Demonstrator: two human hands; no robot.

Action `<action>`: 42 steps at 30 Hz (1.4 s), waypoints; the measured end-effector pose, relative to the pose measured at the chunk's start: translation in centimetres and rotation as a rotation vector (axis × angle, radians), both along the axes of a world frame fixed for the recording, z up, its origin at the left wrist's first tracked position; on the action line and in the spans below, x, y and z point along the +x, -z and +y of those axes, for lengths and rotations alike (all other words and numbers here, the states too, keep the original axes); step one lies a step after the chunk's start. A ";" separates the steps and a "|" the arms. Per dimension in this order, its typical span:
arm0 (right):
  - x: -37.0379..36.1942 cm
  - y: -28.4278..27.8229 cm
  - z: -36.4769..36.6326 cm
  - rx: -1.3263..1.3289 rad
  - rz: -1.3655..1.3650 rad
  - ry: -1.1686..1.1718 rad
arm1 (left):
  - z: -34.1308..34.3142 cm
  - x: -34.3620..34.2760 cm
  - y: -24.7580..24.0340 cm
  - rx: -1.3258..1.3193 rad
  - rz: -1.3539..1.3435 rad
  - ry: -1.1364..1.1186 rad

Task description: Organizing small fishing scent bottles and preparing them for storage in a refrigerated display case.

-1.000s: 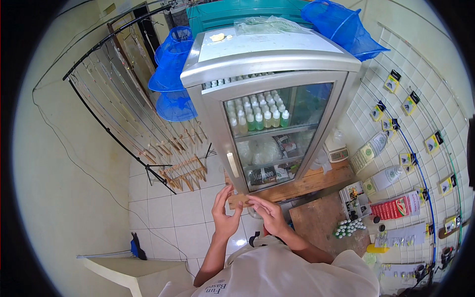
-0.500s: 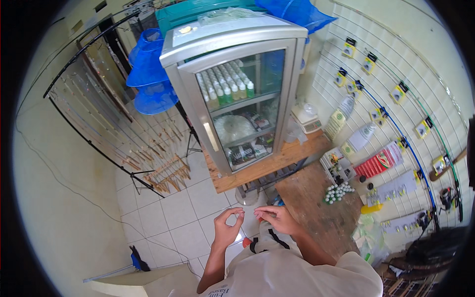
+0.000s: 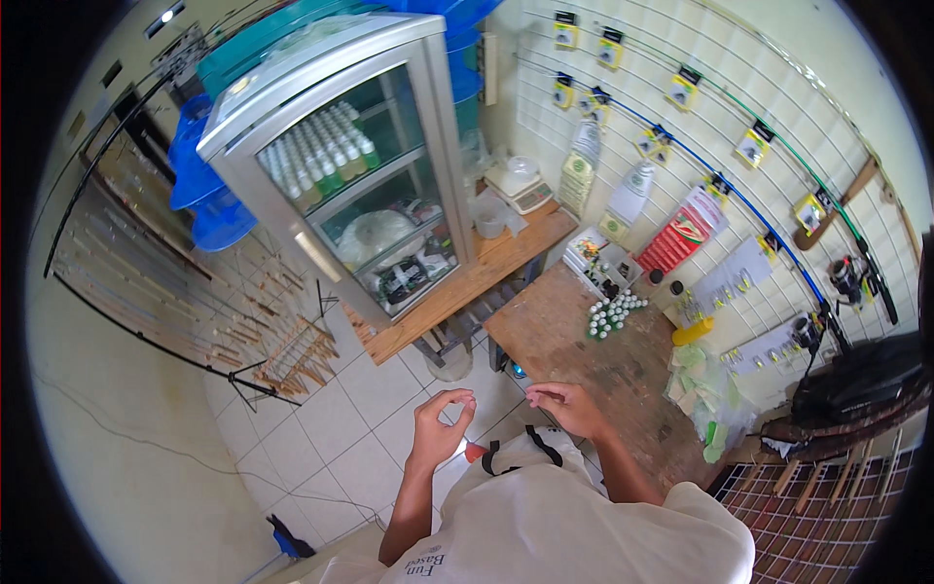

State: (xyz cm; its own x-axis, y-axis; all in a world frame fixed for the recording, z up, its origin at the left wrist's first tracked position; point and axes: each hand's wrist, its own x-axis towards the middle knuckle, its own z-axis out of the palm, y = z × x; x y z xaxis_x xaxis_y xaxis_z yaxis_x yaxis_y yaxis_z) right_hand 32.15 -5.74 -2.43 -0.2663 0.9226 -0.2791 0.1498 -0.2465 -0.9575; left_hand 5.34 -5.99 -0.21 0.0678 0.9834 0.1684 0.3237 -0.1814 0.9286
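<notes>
My left hand [image 3: 443, 428] is held in the air in front of my body. Its thumb and fingers bend into a ring with the tips together, and nothing shows between them. To its right, apart from it, my right hand [image 3: 572, 407] points leftward beside the near-left edge of the brown wooden table [image 3: 564, 380]. The fingers there are bent in against the thumb, with no object visible. On that table stand several small white-capped bottles [image 3: 611, 313], beyond my right hand; neither hand touches them.
A glass-door cabinet [image 3: 341, 195] with rows of bottles stands on a wooden bench [image 3: 389, 336] ahead. The wire wall rack [image 3: 710, 107] at right carries fishing rods and packets. A weighing scale [image 3: 520, 190] sits beside the cabinet. Rods stand in a rack [image 3: 282, 365] at left.
The view has swung right, so the cabinet and table sit farther left in it. My hands have drawn somewhat farther apart.
</notes>
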 end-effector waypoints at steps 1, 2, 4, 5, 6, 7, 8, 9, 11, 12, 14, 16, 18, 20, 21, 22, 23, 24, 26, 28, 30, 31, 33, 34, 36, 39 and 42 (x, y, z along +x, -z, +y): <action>0.7 0.2 -0.3 0.003 0.003 0.020 | 0.3 0.9 -0.1 -0.001 0.001 0.027; 1.4 0.5 -0.6 0.011 0.025 0.050 | 0.5 1.8 -0.1 0.002 0.004 0.048; 2.9 0.4 -1.0 0.020 0.053 0.096 | 1.0 3.9 -0.2 0.015 0.013 0.099; 3.7 -0.2 -1.4 -0.005 0.039 0.114 | 1.2 4.9 -0.4 0.014 0.019 0.121; 4.6 -0.5 -1.7 -0.031 0.025 0.133 | 1.4 6.1 -0.5 0.013 0.023 0.147; 5.6 -0.4 -2.0 -0.033 0.032 0.155 | 1.5 7.4 -0.6 0.010 0.026 0.172; 6.8 -0.3 -2.3 -0.071 0.015 0.175 | 1.7 8.6 -0.6 0.009 0.033 0.194; 7.9 -0.1 -2.6 -0.110 -0.001 0.194 | 1.9 9.8 -0.4 0.019 0.010 0.234; 10.2 1.0 -3.3 -0.067 0.012 0.237 | 2.1 12.1 -0.3 0.024 -0.010 0.293; 11.3 1.5 -3.7 -0.022 0.017 0.260 | 2.3 13.3 -0.3 0.022 -0.008 0.323; 13.3 1.8 -4.2 -0.040 0.012 0.281 | 2.4 15.5 0.1 0.010 -0.005 0.366; 14.9 1.9 -4.5 -0.062 0.005 0.297 | 2.7 17.2 0.8 0.021 0.010 0.408; 16.2 2.0 -5.0 -0.035 -0.040 0.321 | 2.9 19.2 1.0 -0.010 0.018 0.450; 17.3 2.3 -5.6 -0.025 -0.036 0.358 | 3.1 21.0 1.4 -0.034 0.032 0.496; 17.8 2.5 -5.9 -0.006 -0.032 0.378 | 3.2 21.9 1.8 -0.039 0.032 0.510; 18.3 2.9 -6.1 -0.012 -0.031 0.392 | 3.3 22.8 2.1 -0.058 0.029 0.542; 18.8 3.5 -6.3 0.002 -0.027 0.409 | 3.4 23.6 2.2 -0.078 0.028 0.573; 19.2 4.0 -6.5 0.016 -0.023 0.425 | 3.6 24.3 2.2 -0.084 0.031 0.584; 20.0 4.7 -7.1 0.021 0.006 0.454 | 4.0 25.9 2.2 -0.081 0.051 0.625; 20.8 5.5 -7.2 0.026 0.035 0.478 | 4.6 27.3 2.4 -0.130 0.063 0.643; 21.4 6.0 -7.2 0.018 0.030 0.507 | 5.3 28.3 2.7 -0.178 0.067 0.666; 21.6 6.3 -7.1 0.013 0.030 0.515 | 5.9 28.8 3.3 -0.166 0.084 0.662; 22.0 7.0 -6.3 -0.033 -0.055 0.527 | 7.2 29.6 4.8 -0.165 0.100 0.666; 22.1 7.7 -5.8 -0.041 -0.057 0.533 | 7.9 29.9 5.5 -0.127 0.159 0.643; 22.3 9.7 -4.5 -0.026 -0.101 0.576 | 9.5 30.8 7.1 -0.155 0.268 0.600; 22.4 12.7 -1.9 0.045 -0.212 0.681 | 12.4 32.2 10.6 -0.086 0.313 0.593; 22.5 15.8 1.5 0.059 -0.280 0.764 | 14.7 33.7 14.0 -0.094 0.412 0.606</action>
